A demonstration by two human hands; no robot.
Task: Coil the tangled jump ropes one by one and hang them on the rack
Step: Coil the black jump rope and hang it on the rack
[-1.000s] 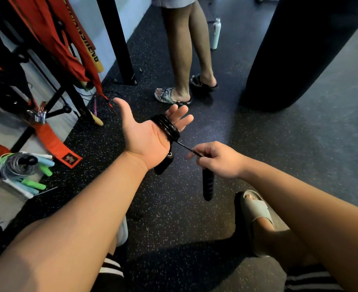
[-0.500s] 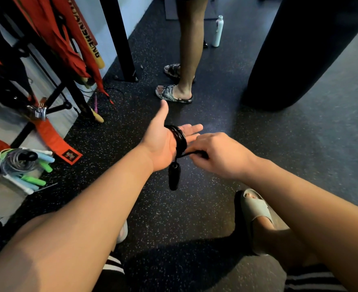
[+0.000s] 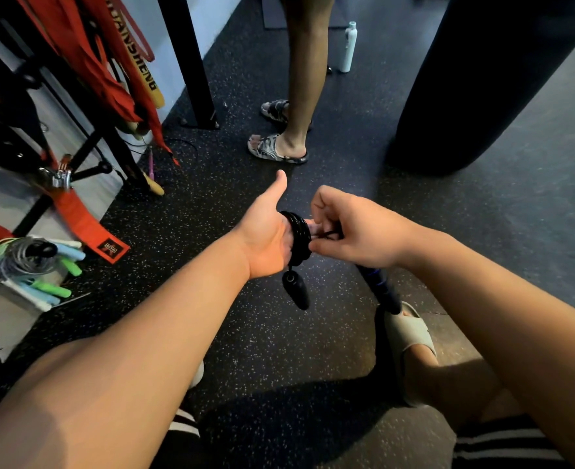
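Because left hand (image 3: 265, 238) serves as spool, palm flat, thumb up, thin black jump rope (image 3: 299, 235) sits coiled round it; right hand (image 3: 357, 228) pinches rope tail beside coil, likely securing wrap.

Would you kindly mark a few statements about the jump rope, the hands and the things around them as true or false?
1. The black jump rope is wound around the left hand. True.
2. The right hand hangs open and holds nothing. False: it pinches the rope right beside the coil.
3. One black handle hangs below the left hand. True.
4. The white bottle lies tipped over. False: it stands upright.
5. A bundle of ropes with green and blue handles lies at the left of the view. True.
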